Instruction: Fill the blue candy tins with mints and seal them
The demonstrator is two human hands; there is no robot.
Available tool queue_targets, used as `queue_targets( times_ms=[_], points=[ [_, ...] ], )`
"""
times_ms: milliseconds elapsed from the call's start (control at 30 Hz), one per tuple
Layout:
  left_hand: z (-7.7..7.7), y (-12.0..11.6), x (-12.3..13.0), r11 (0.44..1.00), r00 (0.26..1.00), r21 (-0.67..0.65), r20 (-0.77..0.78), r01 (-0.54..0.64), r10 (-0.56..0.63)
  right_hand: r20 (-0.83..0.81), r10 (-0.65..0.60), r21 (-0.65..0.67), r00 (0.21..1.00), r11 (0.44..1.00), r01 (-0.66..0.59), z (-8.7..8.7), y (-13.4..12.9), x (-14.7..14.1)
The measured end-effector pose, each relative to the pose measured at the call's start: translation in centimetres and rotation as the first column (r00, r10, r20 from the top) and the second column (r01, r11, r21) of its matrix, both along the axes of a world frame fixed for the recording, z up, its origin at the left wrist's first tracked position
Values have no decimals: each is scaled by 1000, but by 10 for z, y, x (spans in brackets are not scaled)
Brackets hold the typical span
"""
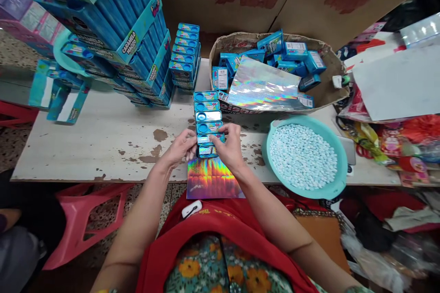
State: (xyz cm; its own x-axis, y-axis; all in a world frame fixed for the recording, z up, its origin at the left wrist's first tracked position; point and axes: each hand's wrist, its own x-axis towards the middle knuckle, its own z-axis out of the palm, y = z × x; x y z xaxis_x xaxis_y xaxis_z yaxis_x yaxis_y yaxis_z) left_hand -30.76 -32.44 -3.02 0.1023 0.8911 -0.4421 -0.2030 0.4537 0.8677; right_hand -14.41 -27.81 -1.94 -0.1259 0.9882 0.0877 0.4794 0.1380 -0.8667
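A row of small blue candy tins (208,106) labelled "Caramelo Macro" stands close-packed in front of me. My right hand (229,144) is closed at the row's right side, its thumb on the top of a tin near the front and its fingers along the edge. At the left side, my left hand (182,147) has its fingers curled and pinched together by the same tin; whatever lies between them is too small to name. Just below the row, a shiny rainbow holographic sheet (213,181) overhangs the table edge.
Tall stacks of filled blue display boxes (120,32) rise at the left. Another tin row (185,57) stands behind. A cut-down carton (326,94) holds loose blue tins and a silver sheet (264,84). At right sits a turquoise basin (338,183) of pale candies (302,155).
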Motion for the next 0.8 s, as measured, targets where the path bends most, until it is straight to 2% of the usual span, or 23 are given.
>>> queue_targets(
  times_ms=[67, 133, 200, 267, 300, 367, 433, 467, 500, 567, 600, 633, 700, 800],
  points=[
    [-16, 1, 7, 997, 997, -59, 53, -45, 48, -14, -22, -8, 1000, 1000, 22, -3, 0, -1],
    [-32, 1, 11, 986, 991, -97, 11, -132, 134, -63, -25, -8, 998, 1000, 25, -6, 1, -1],
    [-45, -4, 9, 966, 963, -98, -151, -241, 225, -196, -27, -60, 980, 998, 16, -13, 0, 7],
    [-53, -17, 0, 945, 876, -40, -390, -323, 283, -335, -93, -148, 938, 988, 46, -27, -3, 28],
    [-55, -27, -4, 948, 820, -10, -505, -318, 270, -355, -152, -190, 922, 978, 88, -38, -7, 44],
    [-54, -50, -5, 982, 722, -12, -680, -188, 130, -238, -277, -236, 931, 946, 221, -65, -19, 79],
    [-50, -68, 13, 991, 676, -89, -725, 99, -132, 15, -315, -258, 949, 916, 308, -94, -36, 113],
    [-48, -73, 29, 957, 654, -100, -710, 272, -260, 116, -303, -264, 946, 909, 323, -107, -46, 126],
    [-47, -74, 49, 900, 625, -72, -696, 429, -354, 173, -295, -271, 940, 903, 333, -117, -55, 136],
    [-49, -62, 93, 781, 528, 15, -744, 624, -408, 231, -266, -251, 936, 913, 322, -132, -68, 145],
    [-53, -51, 113, 755, 453, 0, -800, 656, -393, 253, -245, -219, 936, 928, 302, -136, -72, 146],
    [-58, -38, 131, 754, 375, -47, -846, 655, -379, 287, -212, -177, 934, 947, 270, -137, -75, 144],
    [-70, -14, 154, 786, 254, -162, -891, 597, -376, 370, -131, -88, 920, 981, 175, -138, -75, 140],
    [-88, 5, 161, 801, 202, -221, -899, 556, -388, 481, 10, -27, 876, 1000, 3, -139, -67, 133]
  ],
)
